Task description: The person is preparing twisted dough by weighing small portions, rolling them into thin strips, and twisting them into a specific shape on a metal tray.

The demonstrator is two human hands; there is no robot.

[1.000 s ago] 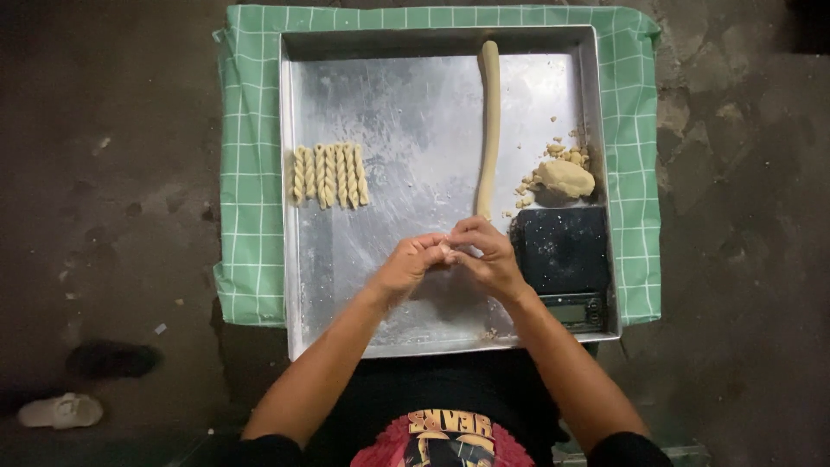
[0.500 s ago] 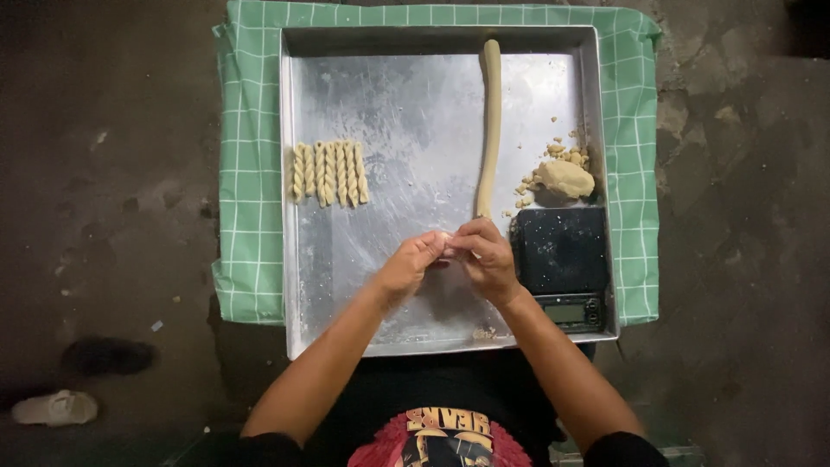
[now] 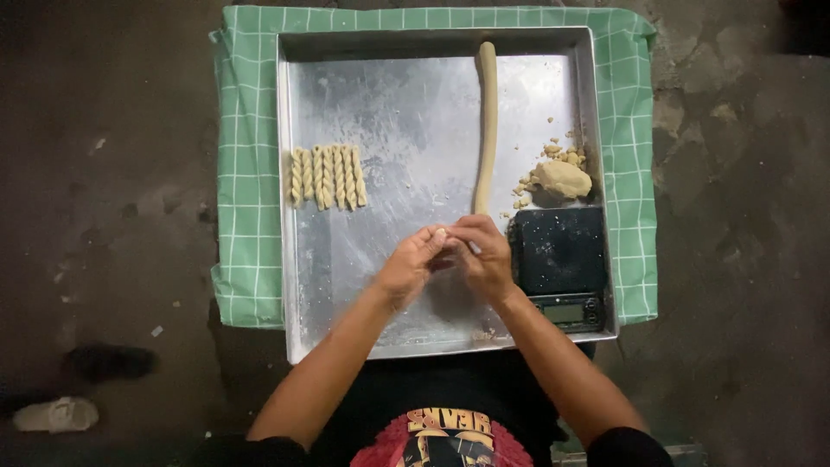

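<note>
Dough bit (image 3: 441, 233) pinched between left hand (image 3: 413, 264) and right hand (image 3: 484, 258), fingertips together over the metal tray (image 3: 389, 112). Six twisted sticks (image 3: 327, 176) done at left. Long dough rope (image 3: 488, 130) and dough lump (image 3: 563, 178) by the black scale (image 3: 558, 251) unshaped.

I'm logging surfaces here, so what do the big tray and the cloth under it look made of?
The tray looks like bare metal, probably aluminium: dull grey sheen with scuffs. The cloth looks like woven fabric, green with white checks, wrinkled at its edges.
</note>
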